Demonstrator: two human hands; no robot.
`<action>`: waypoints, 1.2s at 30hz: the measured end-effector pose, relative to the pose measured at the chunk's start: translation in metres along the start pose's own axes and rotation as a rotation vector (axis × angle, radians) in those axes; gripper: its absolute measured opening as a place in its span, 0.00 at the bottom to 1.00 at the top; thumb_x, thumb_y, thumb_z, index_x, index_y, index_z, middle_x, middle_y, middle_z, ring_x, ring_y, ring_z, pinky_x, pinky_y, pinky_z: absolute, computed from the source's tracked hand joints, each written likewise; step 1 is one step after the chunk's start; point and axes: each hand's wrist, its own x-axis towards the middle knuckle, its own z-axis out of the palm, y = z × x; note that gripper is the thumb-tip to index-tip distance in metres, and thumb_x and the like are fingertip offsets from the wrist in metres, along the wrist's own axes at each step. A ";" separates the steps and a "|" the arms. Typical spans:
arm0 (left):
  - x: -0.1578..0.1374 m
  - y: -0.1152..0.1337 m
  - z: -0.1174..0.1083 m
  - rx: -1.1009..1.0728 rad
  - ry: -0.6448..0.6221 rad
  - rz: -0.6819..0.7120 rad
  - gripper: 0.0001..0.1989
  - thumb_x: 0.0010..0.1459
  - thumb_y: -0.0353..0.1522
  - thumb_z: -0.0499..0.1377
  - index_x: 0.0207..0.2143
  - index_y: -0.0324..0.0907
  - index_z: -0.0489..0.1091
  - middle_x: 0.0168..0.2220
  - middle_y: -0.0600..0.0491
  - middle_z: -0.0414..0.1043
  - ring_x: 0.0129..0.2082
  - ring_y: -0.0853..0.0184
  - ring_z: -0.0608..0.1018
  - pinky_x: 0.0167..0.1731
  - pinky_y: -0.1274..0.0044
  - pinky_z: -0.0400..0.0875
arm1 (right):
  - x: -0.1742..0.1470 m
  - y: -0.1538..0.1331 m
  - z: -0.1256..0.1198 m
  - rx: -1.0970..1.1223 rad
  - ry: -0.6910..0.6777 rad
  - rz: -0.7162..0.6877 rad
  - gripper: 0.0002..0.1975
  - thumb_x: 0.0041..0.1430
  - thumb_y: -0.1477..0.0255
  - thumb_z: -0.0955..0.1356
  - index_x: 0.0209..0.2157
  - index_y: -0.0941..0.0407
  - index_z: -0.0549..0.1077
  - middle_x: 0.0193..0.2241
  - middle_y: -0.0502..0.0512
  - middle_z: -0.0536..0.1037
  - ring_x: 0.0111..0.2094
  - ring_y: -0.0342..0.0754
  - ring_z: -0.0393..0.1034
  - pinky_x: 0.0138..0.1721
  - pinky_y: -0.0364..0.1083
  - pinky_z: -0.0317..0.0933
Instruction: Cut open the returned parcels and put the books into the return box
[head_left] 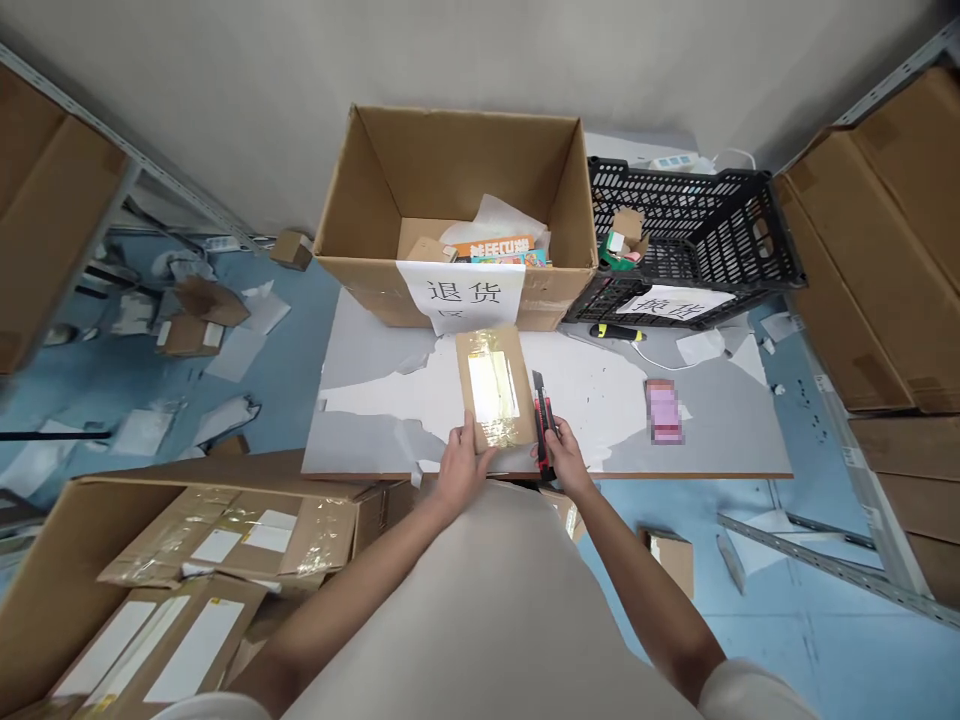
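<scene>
A flat brown cardboard parcel [517, 365] with a white label and shiny clear tape stands tilted near the table's front edge. My left hand [461, 465] grips its lower left corner, thumb across the near edge. In my right hand [564, 455] is a red and black utility knife [545, 425], its tip pointing away from me along the parcel's right side. Behind the parcel stands a large open cardboard box [352, 280] with a paper sign on its front. Books and white wrapping show inside that box.
At the back right a black plastic crate [784, 235] holds a small torn box [626, 238]. A black and yellow tool [616, 332] and a pink item [664, 412] lie on the table [720, 450]. At lower left, a big carton [45, 570] holds several parcels. Shelves flank both sides.
</scene>
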 end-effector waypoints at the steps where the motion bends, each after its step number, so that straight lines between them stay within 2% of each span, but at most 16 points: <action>1: -0.004 0.000 0.002 -0.014 -0.004 0.009 0.38 0.59 0.39 0.52 0.65 0.37 0.36 0.44 0.43 0.62 0.44 0.58 0.70 0.43 0.68 0.68 | -0.001 0.000 -0.002 -0.005 0.010 -0.002 0.26 0.55 0.53 0.63 0.50 0.53 0.58 0.19 0.45 0.71 0.18 0.43 0.64 0.20 0.41 0.59; 4: -0.009 -0.004 0.004 -0.017 0.010 0.056 0.37 0.58 0.38 0.53 0.65 0.38 0.39 0.45 0.42 0.62 0.46 0.57 0.69 0.46 0.65 0.66 | -0.005 0.002 -0.004 0.000 0.034 -0.002 0.26 0.55 0.54 0.63 0.49 0.53 0.58 0.19 0.45 0.71 0.19 0.43 0.64 0.20 0.42 0.60; 8: 0.003 -0.020 -0.003 -0.023 0.094 0.120 0.36 0.56 0.41 0.54 0.62 0.38 0.46 0.52 0.39 0.59 0.53 0.53 0.65 0.52 0.61 0.62 | -0.012 0.005 0.008 0.034 0.059 -0.006 0.26 0.54 0.54 0.64 0.50 0.53 0.58 0.21 0.46 0.72 0.21 0.44 0.66 0.21 0.43 0.63; 11: 0.034 -0.028 -0.020 -0.015 0.166 0.120 0.33 0.56 0.43 0.53 0.60 0.38 0.51 0.56 0.38 0.56 0.58 0.52 0.62 0.55 0.60 0.60 | -0.020 0.011 0.012 0.050 0.098 -0.008 0.26 0.54 0.54 0.65 0.50 0.53 0.59 0.24 0.47 0.73 0.19 0.43 0.65 0.20 0.43 0.63; 14: 0.086 -0.027 -0.048 0.047 0.199 0.159 0.37 0.54 0.45 0.54 0.61 0.34 0.49 0.60 0.35 0.51 0.61 0.50 0.56 0.57 0.59 0.55 | -0.035 0.017 0.009 0.111 0.182 0.008 0.25 0.54 0.55 0.66 0.49 0.52 0.59 0.24 0.46 0.74 0.17 0.41 0.64 0.20 0.43 0.62; 16: 0.125 -0.024 -0.065 0.085 0.161 0.236 0.40 0.53 0.46 0.55 0.61 0.33 0.49 0.62 0.36 0.48 0.63 0.50 0.53 0.59 0.61 0.53 | -0.048 0.019 0.009 0.209 0.225 0.040 0.23 0.53 0.56 0.67 0.47 0.51 0.60 0.26 0.47 0.75 0.21 0.43 0.69 0.22 0.44 0.64; 17: 0.142 -0.022 -0.071 0.097 0.103 0.262 0.40 0.51 0.45 0.57 0.61 0.33 0.50 0.62 0.37 0.50 0.63 0.51 0.54 0.59 0.62 0.53 | -0.054 0.019 0.011 0.265 0.235 0.061 0.22 0.52 0.57 0.68 0.46 0.51 0.61 0.29 0.48 0.76 0.25 0.45 0.72 0.24 0.44 0.66; 19: 0.168 -0.019 -0.079 0.100 -0.023 0.266 0.38 0.49 0.45 0.58 0.58 0.33 0.55 0.58 0.39 0.59 0.59 0.52 0.62 0.57 0.65 0.57 | -0.065 0.019 0.018 0.378 0.222 0.108 0.22 0.50 0.58 0.70 0.44 0.50 0.62 0.37 0.52 0.77 0.33 0.49 0.75 0.28 0.46 0.68; 21: 0.176 -0.018 -0.081 0.088 -0.086 0.229 0.34 0.48 0.45 0.59 0.54 0.36 0.61 0.52 0.42 0.67 0.53 0.54 0.69 0.53 0.68 0.62 | -0.067 0.017 0.025 0.463 0.196 0.139 0.20 0.49 0.60 0.71 0.42 0.50 0.64 0.43 0.53 0.76 0.38 0.51 0.75 0.32 0.49 0.70; 24: 0.160 -0.022 -0.082 0.091 -0.019 0.086 0.30 0.46 0.46 0.60 0.49 0.39 0.65 0.46 0.45 0.72 0.47 0.55 0.73 0.47 0.70 0.66 | -0.055 0.016 0.026 0.500 0.207 0.105 0.19 0.49 0.62 0.72 0.40 0.50 0.65 0.43 0.52 0.76 0.43 0.51 0.74 0.37 0.51 0.70; 27: 0.118 -0.032 -0.079 0.132 0.054 -0.157 0.29 0.45 0.51 0.59 0.44 0.41 0.66 0.42 0.45 0.74 0.43 0.55 0.75 0.40 0.70 0.68 | -0.028 0.013 0.012 0.466 0.304 0.015 0.19 0.48 0.62 0.72 0.39 0.50 0.65 0.42 0.51 0.77 0.43 0.49 0.74 0.42 0.50 0.69; 29: 0.084 -0.040 -0.074 0.162 0.029 -0.298 0.31 0.44 0.56 0.56 0.40 0.42 0.65 0.37 0.45 0.74 0.40 0.53 0.76 0.37 0.69 0.68 | -0.008 0.009 0.001 0.444 0.343 -0.054 0.19 0.48 0.62 0.72 0.40 0.50 0.64 0.42 0.51 0.77 0.43 0.48 0.73 0.44 0.50 0.68; 31: 0.054 -0.046 -0.065 0.159 -0.015 -0.376 0.34 0.43 0.59 0.55 0.42 0.41 0.64 0.35 0.45 0.74 0.39 0.52 0.76 0.35 0.68 0.68 | 0.009 0.003 -0.009 0.410 0.314 -0.112 0.20 0.48 0.61 0.72 0.41 0.51 0.64 0.43 0.52 0.77 0.45 0.48 0.72 0.45 0.50 0.67; 33: 0.035 -0.049 -0.057 0.121 0.052 -0.369 0.39 0.43 0.57 0.56 0.50 0.39 0.58 0.40 0.42 0.72 0.43 0.51 0.75 0.38 0.67 0.68 | 0.019 -0.003 -0.019 0.342 0.241 -0.141 0.20 0.49 0.60 0.72 0.42 0.51 0.65 0.45 0.53 0.76 0.45 0.48 0.72 0.45 0.49 0.67; 34: 0.032 -0.048 -0.055 0.112 0.118 -0.309 0.42 0.44 0.55 0.57 0.54 0.37 0.54 0.46 0.39 0.70 0.48 0.51 0.73 0.41 0.66 0.67 | 0.020 -0.006 -0.025 0.290 0.205 -0.143 0.21 0.49 0.60 0.71 0.43 0.51 0.65 0.45 0.54 0.75 0.44 0.47 0.73 0.44 0.49 0.67; 36: 0.034 -0.044 -0.053 0.137 0.208 -0.087 0.45 0.47 0.50 0.58 0.60 0.35 0.46 0.58 0.35 0.57 0.58 0.50 0.63 0.50 0.64 0.62 | 0.016 -0.009 -0.039 0.140 0.150 -0.123 0.23 0.50 0.58 0.70 0.46 0.52 0.64 0.44 0.55 0.75 0.36 0.46 0.74 0.38 0.49 0.69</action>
